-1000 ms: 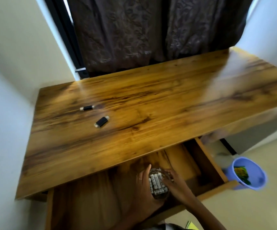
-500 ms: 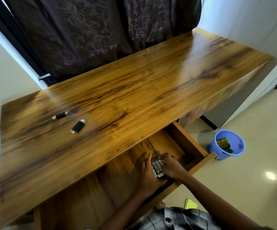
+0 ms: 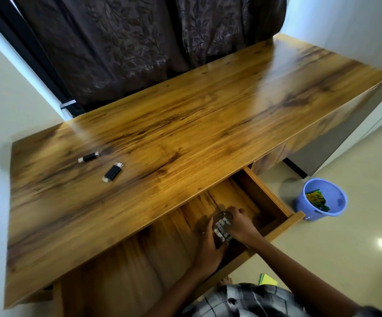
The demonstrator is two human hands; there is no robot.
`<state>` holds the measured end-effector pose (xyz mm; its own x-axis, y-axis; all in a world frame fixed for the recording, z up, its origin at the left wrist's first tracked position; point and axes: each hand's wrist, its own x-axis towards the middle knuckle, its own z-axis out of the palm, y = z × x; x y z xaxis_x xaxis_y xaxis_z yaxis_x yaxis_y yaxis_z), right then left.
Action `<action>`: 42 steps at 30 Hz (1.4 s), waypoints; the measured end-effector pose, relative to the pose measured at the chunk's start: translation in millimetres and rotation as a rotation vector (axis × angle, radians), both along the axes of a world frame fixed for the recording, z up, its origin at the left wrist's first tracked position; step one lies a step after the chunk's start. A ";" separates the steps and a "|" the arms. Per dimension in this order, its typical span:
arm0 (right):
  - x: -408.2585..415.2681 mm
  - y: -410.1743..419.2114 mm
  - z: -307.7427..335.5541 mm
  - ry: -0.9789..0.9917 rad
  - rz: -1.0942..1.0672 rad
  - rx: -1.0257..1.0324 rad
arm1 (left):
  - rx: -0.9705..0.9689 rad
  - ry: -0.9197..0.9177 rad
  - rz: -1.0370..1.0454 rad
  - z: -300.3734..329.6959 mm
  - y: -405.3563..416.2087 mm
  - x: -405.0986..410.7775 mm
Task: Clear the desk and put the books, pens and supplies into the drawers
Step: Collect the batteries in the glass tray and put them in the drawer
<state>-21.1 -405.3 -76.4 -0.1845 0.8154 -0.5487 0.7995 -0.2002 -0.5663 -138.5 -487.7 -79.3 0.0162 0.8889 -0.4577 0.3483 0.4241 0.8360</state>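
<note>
Clear container point(image 3: 222, 224) of white batteries, lower centre-right of frame, low inside open wooden drawer point(image 3: 274, 203), cupped between two hands. Batteries lie side by side, dark bands on ends. Drawer pulled out from under desk point(image 3: 185, 138). Two black USB sticks with silver ends on desktop, left of centre: smaller one point(image 3: 88, 156), larger one point(image 3: 113, 172) just below-right, apart.

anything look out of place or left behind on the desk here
Two small black USB sticks, one behind the other, lie loose on the desk top at its left, not yet in the drawer. Both hands, left and right, hold a clear container of batteries inside the drawer. Nothing looks spilled or damaged.
</note>
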 end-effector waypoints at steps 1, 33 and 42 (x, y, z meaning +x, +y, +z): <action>-1.6 -2.8 2.4 -0.035 0.061 0.033 | 0.003 -0.014 0.017 -0.8 -2.0 -1.2; -6.6 -12.6 20.5 -0.453 0.366 0.605 | 0.373 0.260 -0.066 5.2 -8.5 -23.0; -56.0 -6.3 28.9 0.118 0.465 1.019 | 0.761 0.591 0.183 41.6 8.1 -80.4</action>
